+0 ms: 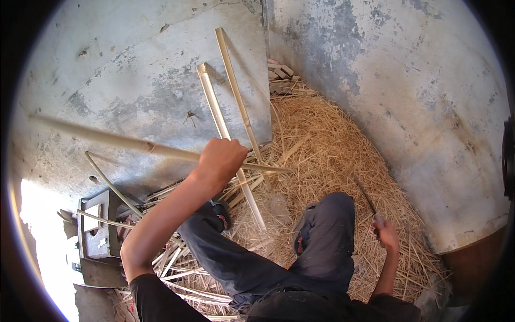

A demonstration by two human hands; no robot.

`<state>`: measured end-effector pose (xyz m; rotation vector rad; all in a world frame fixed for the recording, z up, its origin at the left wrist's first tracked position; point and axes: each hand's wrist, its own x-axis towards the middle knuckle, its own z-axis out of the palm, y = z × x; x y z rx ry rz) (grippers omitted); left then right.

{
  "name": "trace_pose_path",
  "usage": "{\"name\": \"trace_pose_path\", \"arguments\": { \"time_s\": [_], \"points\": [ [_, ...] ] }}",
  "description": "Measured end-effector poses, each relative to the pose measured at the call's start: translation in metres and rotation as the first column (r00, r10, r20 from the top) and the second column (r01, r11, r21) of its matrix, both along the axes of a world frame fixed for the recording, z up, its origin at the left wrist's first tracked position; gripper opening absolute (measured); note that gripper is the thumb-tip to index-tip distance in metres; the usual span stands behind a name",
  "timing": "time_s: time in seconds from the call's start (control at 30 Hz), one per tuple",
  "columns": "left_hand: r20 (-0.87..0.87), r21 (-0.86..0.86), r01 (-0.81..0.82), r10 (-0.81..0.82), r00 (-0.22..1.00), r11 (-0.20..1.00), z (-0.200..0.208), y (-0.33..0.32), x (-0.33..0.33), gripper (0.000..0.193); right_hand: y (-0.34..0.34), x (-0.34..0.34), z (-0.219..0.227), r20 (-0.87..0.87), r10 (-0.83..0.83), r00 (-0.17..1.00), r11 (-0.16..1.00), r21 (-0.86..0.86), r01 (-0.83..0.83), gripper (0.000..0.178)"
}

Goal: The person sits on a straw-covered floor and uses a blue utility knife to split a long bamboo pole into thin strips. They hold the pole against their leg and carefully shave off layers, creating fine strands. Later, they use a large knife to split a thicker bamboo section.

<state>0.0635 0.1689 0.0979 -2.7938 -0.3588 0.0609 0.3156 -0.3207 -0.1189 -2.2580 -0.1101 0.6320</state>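
My left hand (222, 160) is closed round a long bamboo pole (145, 146), which slants from the upper left down to the right across my knees' front. Its right end tapers out past my fist, over the shavings. My right hand (387, 236), low on the right, grips a knife (366, 194) by its handle, the dark narrow blade pointing up and left. Blade and pole are well apart. Beyond my left fist, a split bamboo length (213, 102) and a thinner bamboo strip (236, 91) lean against the wall.
A heap of bamboo shavings (322, 129) fills the corner between two worn walls (370, 59). Loose bamboo strips (198, 292) lie at lower left, beside a grey metal box (107, 239). A thin bent strip (112, 185) stands near that box. Bricks (281, 71) sit in the corner.
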Motion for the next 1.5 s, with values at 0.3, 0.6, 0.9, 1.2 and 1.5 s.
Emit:
{"name": "trace_pose_path", "arguments": {
  "time_s": [0.3,0.6,0.9,1.2,1.5],
  "points": [
    [-0.022,0.119,-0.037,0.040,0.999,0.992,-0.047,-0.029,0.064,0.012,0.033,-0.012,0.087,0.134,-0.394,0.909,0.709,0.674,0.208,0.032],
    [0.035,0.231,0.156,-0.169,0.985,0.960,-0.124,-0.004,0.092,0.011,0.132,-0.093,0.096,-0.205,0.018,0.979,0.232,0.953,0.195,0.027],
    [0.077,0.231,0.229,-0.252,0.965,0.946,-0.170,0.003,0.102,0.018,0.233,-0.131,-0.023,-0.427,0.219,0.878,0.643,0.739,0.199,0.012],
    [0.042,0.311,0.228,-0.253,0.967,0.923,-0.158,-0.011,0.100,0.014,0.299,-0.137,-0.170,-0.532,0.140,0.835,0.815,0.541,0.208,0.014],
    [0.236,0.261,0.454,-0.513,0.826,0.852,-0.139,-0.014,0.095,0.019,0.273,-0.135,-0.230,-0.492,0.040,0.870,0.918,0.363,0.162,0.027]
  ]
}}
